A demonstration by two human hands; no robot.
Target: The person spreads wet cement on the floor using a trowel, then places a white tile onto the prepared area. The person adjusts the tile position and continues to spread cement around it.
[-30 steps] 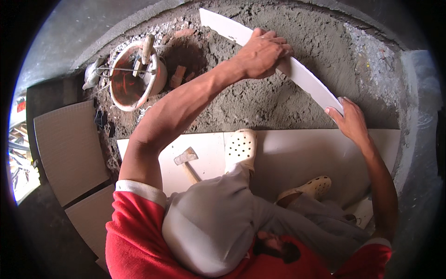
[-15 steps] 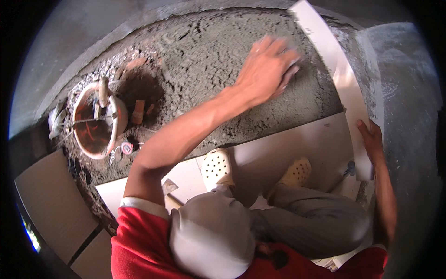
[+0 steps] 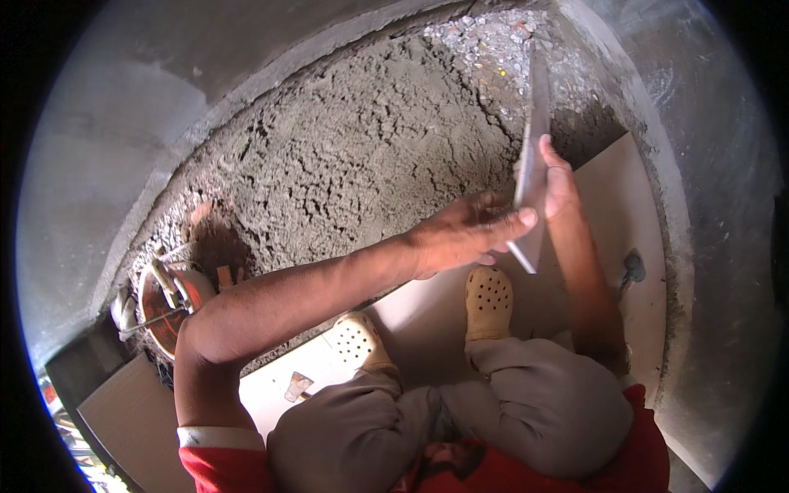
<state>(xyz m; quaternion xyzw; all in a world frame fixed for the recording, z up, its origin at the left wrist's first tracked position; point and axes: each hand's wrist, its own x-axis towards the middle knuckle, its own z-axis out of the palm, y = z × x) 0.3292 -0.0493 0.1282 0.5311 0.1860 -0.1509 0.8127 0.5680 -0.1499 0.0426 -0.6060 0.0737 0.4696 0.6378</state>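
- Head view: the right hand (image 3: 562,193) grasps a narrow pale strip (image 3: 535,168) from its right side, gripping it near the middle with the thumb up along the edge.
- The strip is held raised and nearly edge-on to the camera, its far end over the loose gravel (image 3: 485,41) and its near end over the pale tiles (image 3: 419,324).
- The left hand (image 3: 460,237) reaches across to the near end of the strip, fingers loosely spread, thumb overlapping it; whether it grips or only touches, I cannot tell.
- Rough grey mortar (image 3: 345,156) spreads out ahead of the left forearm, cracked and pitted on top, with the gravel at its far right end.
- Two cream clogs with round holes stand on the tiles, the left clog (image 3: 357,341) and the right clog (image 3: 489,304).
- A hammer (image 3: 297,386) lies on the tiles near the left knee, which hides most of its handle.
- Beyond the left elbow sits a bucket (image 3: 167,330) with an orange inside and a tool across its rim.
- Right of the right forearm lies a small dark object (image 3: 631,267), its kind unclear.
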